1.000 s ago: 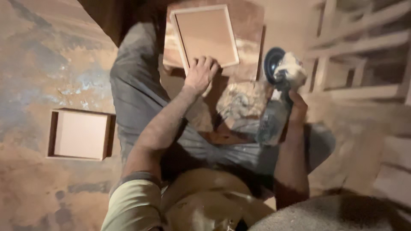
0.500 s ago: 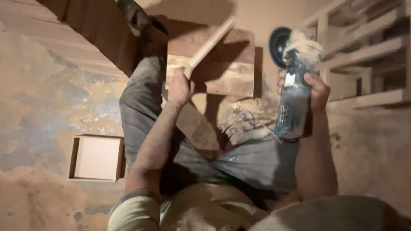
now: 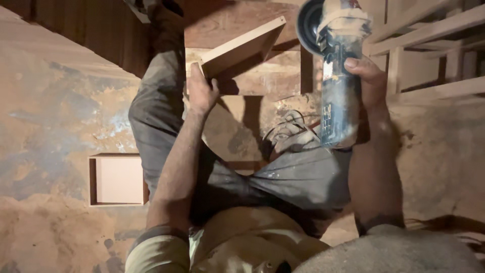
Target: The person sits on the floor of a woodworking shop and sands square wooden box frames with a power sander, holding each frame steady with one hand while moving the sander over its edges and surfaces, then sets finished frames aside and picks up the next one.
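Head view, looking down at my lap. My left hand [image 3: 201, 93] is clamped on the near corner of a small wooden box [image 3: 242, 46], fingers wrapped around its edge. Box is tipped up on edge, thin rim facing me, open side turned away to the right. It sits above a wood block [image 3: 242, 76], lower edge at or just over the block; can't tell if they touch.

My right hand [image 3: 368, 83] is closed around the body of an angle grinder [image 3: 336, 76], thumb across the front of the housing. Grinder is upright, disc [image 3: 309, 23] at the top, facing the box. Disc is just beside the box's far end, not touching. Head of the grinder is wrapped in pale tape or cloth. Cord [image 3: 288, 134] loops below it, over my thigh.

I'm sitting on the floor, grey trousers [image 3: 156, 101], knee on the left. Second box [image 3: 117, 179], open side up, lies flat on the dusty floor [image 3: 55, 101] to my left, well apart from my hands. Wooden frame [image 3: 429, 45] stands on the right, just behind the grinder.
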